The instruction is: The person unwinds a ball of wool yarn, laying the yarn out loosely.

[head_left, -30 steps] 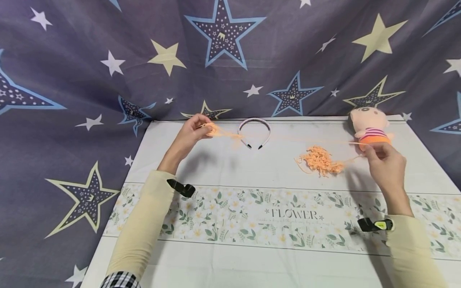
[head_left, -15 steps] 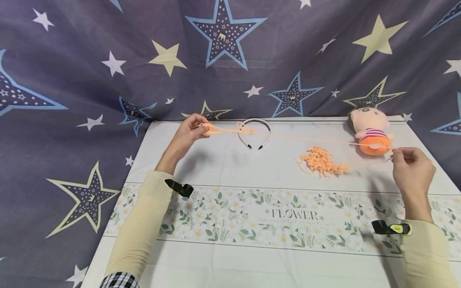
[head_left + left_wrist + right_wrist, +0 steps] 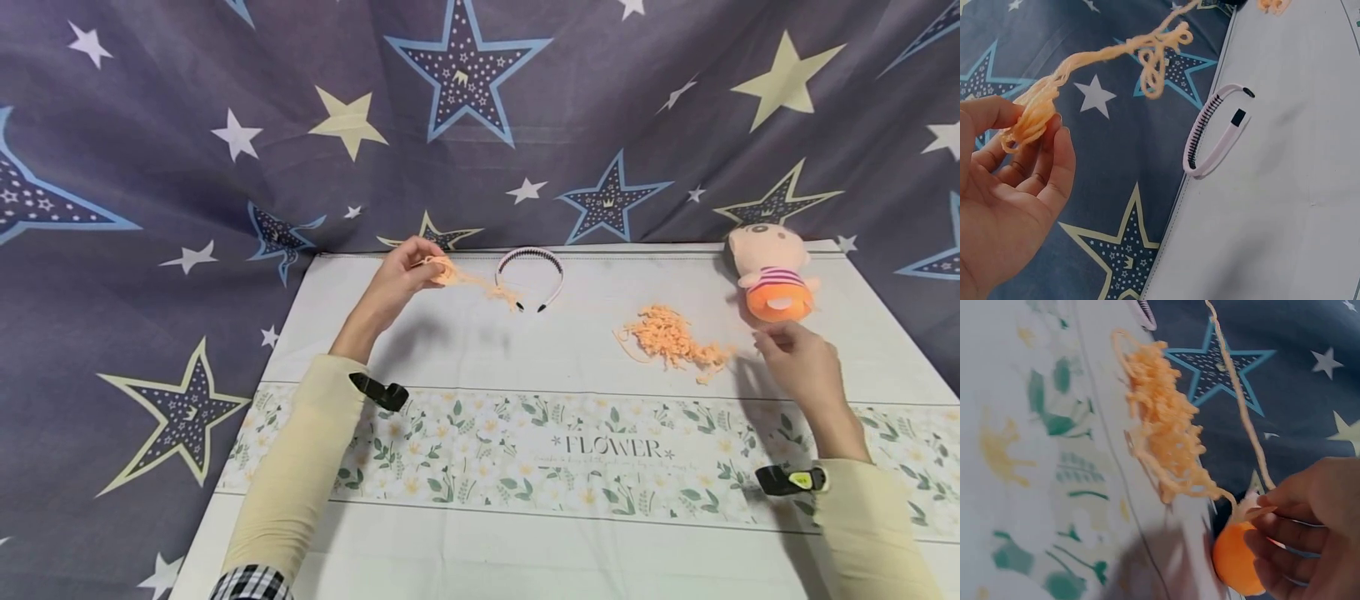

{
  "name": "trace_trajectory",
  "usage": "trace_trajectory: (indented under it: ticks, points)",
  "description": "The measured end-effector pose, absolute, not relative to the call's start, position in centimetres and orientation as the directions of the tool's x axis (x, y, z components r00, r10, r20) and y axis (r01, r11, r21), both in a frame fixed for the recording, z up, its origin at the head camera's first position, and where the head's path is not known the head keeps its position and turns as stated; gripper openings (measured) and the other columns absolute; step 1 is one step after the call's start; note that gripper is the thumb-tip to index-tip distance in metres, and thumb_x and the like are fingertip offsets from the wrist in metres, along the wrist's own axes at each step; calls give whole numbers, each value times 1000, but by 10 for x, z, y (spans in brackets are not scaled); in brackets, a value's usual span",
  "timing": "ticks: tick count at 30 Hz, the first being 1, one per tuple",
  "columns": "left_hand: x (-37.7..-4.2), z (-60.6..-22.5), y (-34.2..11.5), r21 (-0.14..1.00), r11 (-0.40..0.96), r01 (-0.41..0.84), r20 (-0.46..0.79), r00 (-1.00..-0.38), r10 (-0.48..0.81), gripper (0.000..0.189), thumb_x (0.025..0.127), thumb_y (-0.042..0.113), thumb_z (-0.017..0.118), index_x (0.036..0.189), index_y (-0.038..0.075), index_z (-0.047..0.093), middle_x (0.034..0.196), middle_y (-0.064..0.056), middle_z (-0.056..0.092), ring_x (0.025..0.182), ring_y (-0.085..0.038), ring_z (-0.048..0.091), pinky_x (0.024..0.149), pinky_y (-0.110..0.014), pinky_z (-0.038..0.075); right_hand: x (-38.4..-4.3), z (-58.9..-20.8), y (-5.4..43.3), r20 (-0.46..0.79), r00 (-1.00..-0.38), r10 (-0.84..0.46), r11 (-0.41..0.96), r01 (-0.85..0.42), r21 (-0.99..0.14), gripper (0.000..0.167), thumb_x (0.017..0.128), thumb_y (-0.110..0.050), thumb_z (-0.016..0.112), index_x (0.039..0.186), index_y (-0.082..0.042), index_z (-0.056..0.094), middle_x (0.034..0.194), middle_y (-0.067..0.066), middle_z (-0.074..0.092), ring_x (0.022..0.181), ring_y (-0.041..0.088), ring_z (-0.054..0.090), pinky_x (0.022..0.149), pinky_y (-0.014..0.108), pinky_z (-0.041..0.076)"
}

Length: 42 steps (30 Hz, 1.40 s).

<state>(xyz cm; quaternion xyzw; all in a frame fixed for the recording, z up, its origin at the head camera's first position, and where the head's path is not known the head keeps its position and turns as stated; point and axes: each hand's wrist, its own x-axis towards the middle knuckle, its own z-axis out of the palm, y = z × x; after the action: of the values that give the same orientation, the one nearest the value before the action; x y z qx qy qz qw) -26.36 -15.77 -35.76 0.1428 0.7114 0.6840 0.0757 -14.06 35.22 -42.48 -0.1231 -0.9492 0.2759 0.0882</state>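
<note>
In the head view my left hand [image 3: 393, 287] is raised at the table's far left, pinching a bundle of orange yarn [image 3: 444, 270] between thumb and fingers. A looped tail of yarn [image 3: 1154, 56] trails off that bundle in the left wrist view. Over on the right, my right hand [image 3: 804, 367] pinches a yarn strand [image 3: 1244, 415], which runs upward from the fingertips in the right wrist view. From the same fingers another length leads to a loose, crinkled heap of orange yarn [image 3: 666, 332] on the table, left of this hand.
A pale pink headband [image 3: 557, 265] with dark inner teeth lies at the table's back edge, between the hands. Just beyond my right hand is a plush doll [image 3: 776, 258] in a striped top and orange bottoms. A star-patterned cloth [image 3: 465, 192] hangs behind the white table cover [image 3: 525, 550].
My right hand moved out to the right, drawing the strand straight, then came back left and lower. The yarn between the hands now sags. My left hand stayed nearly still, gripping the bundle.
</note>
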Motion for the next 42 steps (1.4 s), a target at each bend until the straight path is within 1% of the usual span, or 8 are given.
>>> trace_trajectory:
  ticks: [3, 7, 13, 18, 26, 35, 39, 42]
  points:
    - [-263, -357, -155, 994, 28, 101, 87, -943, 322, 11, 92, 0, 56, 100, 9, 55, 94, 1, 60, 83, -10, 60, 77, -25, 55, -144, -428, 345, 62, -970, 234, 828, 165, -536, 34, 98, -21, 50, 114, 7, 58, 108, 31, 61, 96, 45, 57, 73, 54, 45]
    - [-263, -357, -152, 993, 44, 112, 91, -939, 331, 11, 92, 0, 57, 100, 8, 56, 93, 0, 61, 82, -11, 60, 77, -25, 55, -148, -425, 332, 74, -979, 192, 837, 124, -533, 28, 96, -18, 51, 111, 4, 60, 105, 28, 62, 96, 43, 57, 75, 55, 43]
    - [-264, -357, -149, 989, 75, 127, 94, -935, 342, 10, 93, 2, 57, 101, 8, 56, 93, 0, 61, 83, -13, 60, 76, -26, 55, -158, -409, 297, 189, -977, 100, 835, -21, -549, 22, 93, -11, 55, 108, 3, 62, 103, 26, 63, 93, 40, 58, 76, 55, 43]
    - [-264, -356, -148, 990, 72, 121, 87, -930, 356, 11, 93, 2, 57, 102, 9, 56, 95, 0, 61, 84, -12, 60, 77, -26, 55, -175, -406, 250, 279, -959, -49, 802, -204, -562, 22, 92, -9, 57, 110, 2, 62, 106, 23, 63, 97, 38, 58, 84, 54, 44]
    - [-262, -355, -144, 992, 57, 115, 87, -930, 358, 11, 92, 0, 57, 100, 8, 56, 93, -1, 60, 81, -12, 60, 75, -25, 55, -190, -423, 169, 257, -901, -349, 735, -433, -521, 36, 95, -14, 58, 129, -2, 56, 125, 18, 60, 117, 35, 55, 104, 49, 40]
    - [-262, -355, -148, 991, 53, 123, 97, -933, 348, 9, 93, 1, 57, 100, 7, 57, 93, 0, 62, 81, -12, 61, 75, -26, 55, -187, -424, 140, 283, -879, -383, 673, -475, -567, 18, 96, -22, 59, 99, -8, 70, 96, 5, 70, 89, 21, 64, 81, 39, 53]
    - [-263, -355, -151, 991, 57, 122, 96, -936, 338, 9, 93, 3, 57, 101, 7, 56, 95, -1, 62, 84, -12, 61, 77, -26, 55, -187, -417, 153, 307, -901, -306, 680, -432, -593, 19, 96, -23, 58, 100, -8, 69, 92, 6, 70, 82, 20, 64, 77, 39, 53]
    - [-263, -354, -154, 992, 61, 113, 87, -942, 324, 9, 94, 5, 58, 102, 7, 55, 98, -1, 62, 86, -13, 61, 79, -27, 55, -189, -412, 171, 348, -917, -197, 687, -382, -618, 19, 96, -23, 58, 99, -7, 69, 85, 6, 70, 74, 20, 63, 67, 35, 53]
